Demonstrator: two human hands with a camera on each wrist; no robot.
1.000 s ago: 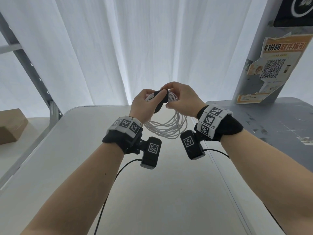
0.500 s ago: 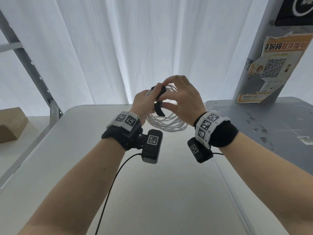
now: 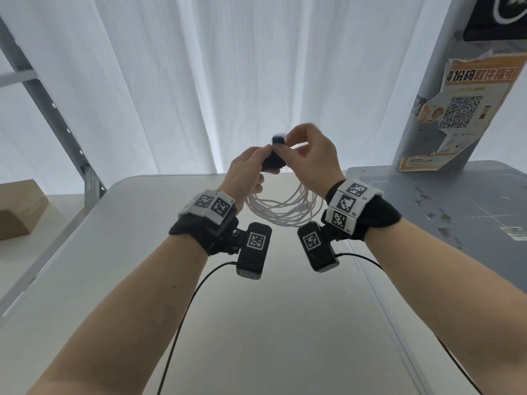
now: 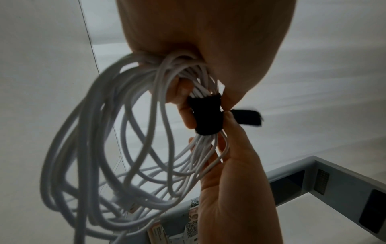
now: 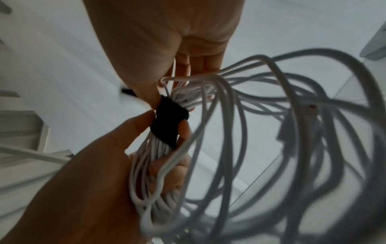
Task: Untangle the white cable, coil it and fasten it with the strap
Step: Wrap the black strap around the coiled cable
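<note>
The white cable (image 3: 282, 209) hangs as a coil of several loops above the table, held up between both hands. A black strap (image 3: 274, 162) is wrapped round the bundled top of the coil. My left hand (image 3: 263, 159) grips the bundle right beside the strap, thumb and fingers curled round the strands. My right hand (image 3: 285, 149) pinches the strap's free end (image 3: 278, 139), which sticks up. In the left wrist view the strap (image 4: 206, 115) circles the cable (image 4: 117, 148), its tail (image 4: 246, 118) jutting right. The right wrist view shows the strap (image 5: 169, 122) between both hands, with loops (image 5: 271, 132) blurred.
A white table (image 3: 256, 323) lies under the hands. A grey table (image 3: 456, 201) adjoins it on the right, with a post carrying a poster (image 3: 462, 109). A cardboard box (image 3: 17, 209) sits far left beside a metal frame (image 3: 57, 118). White curtains hang behind.
The strap hung loose under the bundle half a second ago; now it is wound round it and its end is pulled upward by the right hand. The right wrist has dropped lower.
</note>
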